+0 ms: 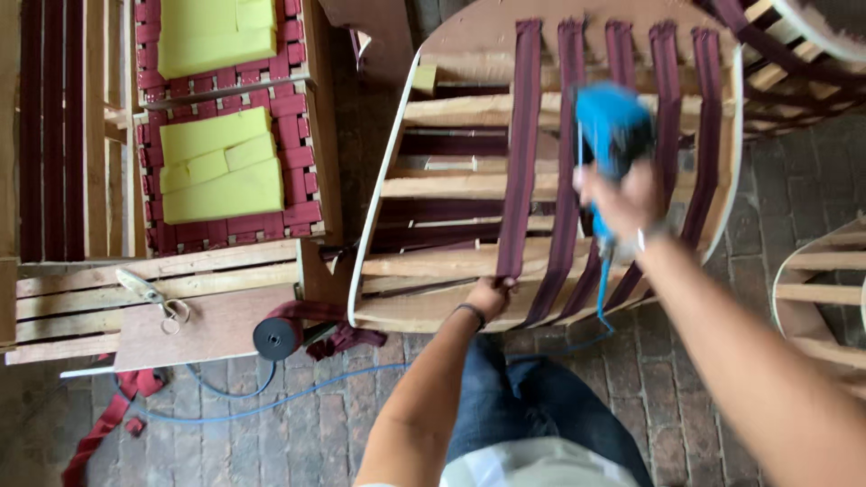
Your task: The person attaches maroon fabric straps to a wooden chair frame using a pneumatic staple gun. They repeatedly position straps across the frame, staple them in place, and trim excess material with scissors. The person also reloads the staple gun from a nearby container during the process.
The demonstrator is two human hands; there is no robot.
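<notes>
Webbing strap (520,144), maroon, runs top to bottom down the wooden chair frame (433,185), leftmost of five such strips across the slats. Frame is the biggest thing I see: curved plywood edge, tilted on the brick floor (298,442), right in front of me. To its left, two more frames w/ woven maroon webbing and yellow foam blocks (219,167). Lower left, a flat wooden panel (203,325) w/ scissors (144,290) on it, and a webbing roll (278,337) just beside the panel edge. Blue hose (271,404) trails over the bricks. My right hand (622,203) is wrapped round a blue staple gun (613,126), blurred, above the middle strips. My left hand (492,296) pinches the strap's lower end at the frame's bottom rail.
</notes>
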